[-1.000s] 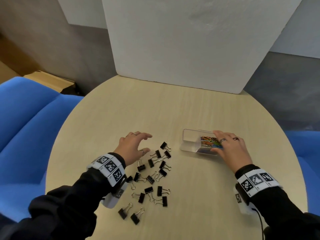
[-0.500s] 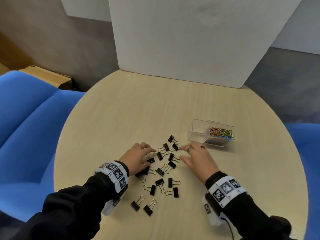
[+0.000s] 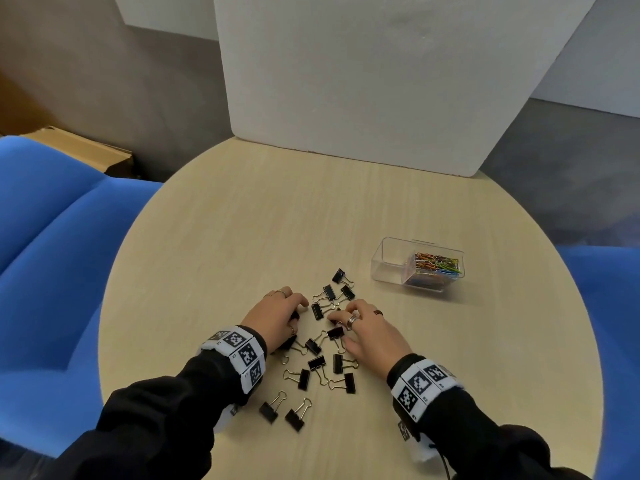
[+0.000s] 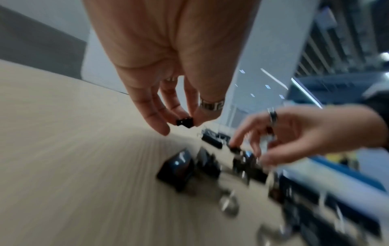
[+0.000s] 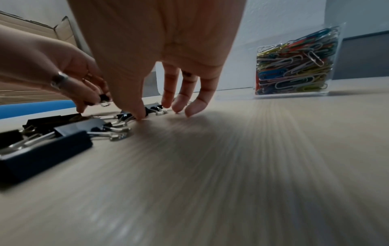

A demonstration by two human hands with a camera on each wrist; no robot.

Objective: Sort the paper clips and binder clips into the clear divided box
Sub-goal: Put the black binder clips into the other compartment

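The black binder clips [image 3: 317, 344] lie scattered on the round wooden table [image 3: 214, 244], in a loose cluster running from the near edge up toward the middle, and both hands are down among them. The left hand [image 3: 277, 320] sits at the cluster's left side with its fingers curled — in the left wrist view the thumb and fingertips pinch one small black binder clip [image 4: 184, 122] just above the tabletop. The right hand [image 3: 367, 332] is at the cluster's right side, fingers bent down; the right wrist view shows its fingertips [image 5: 190, 106] slightly spread and touching or almost touching the table beside the clips, and whether they grip one I cannot tell. The clear divided box [image 3: 388, 261] stands well apart from the hands, farther out and to the right; its right compartment is filled with coloured paper clips [image 3: 438, 266], while its left compartment looks clear. Both wrists wear white bands with black square markers [image 3: 242, 355] over black sleeves [image 3: 156, 424]. A white board [image 3: 363, 81] stands at the table's far edge — blue seating [image 3: 45, 254] flanks the table.
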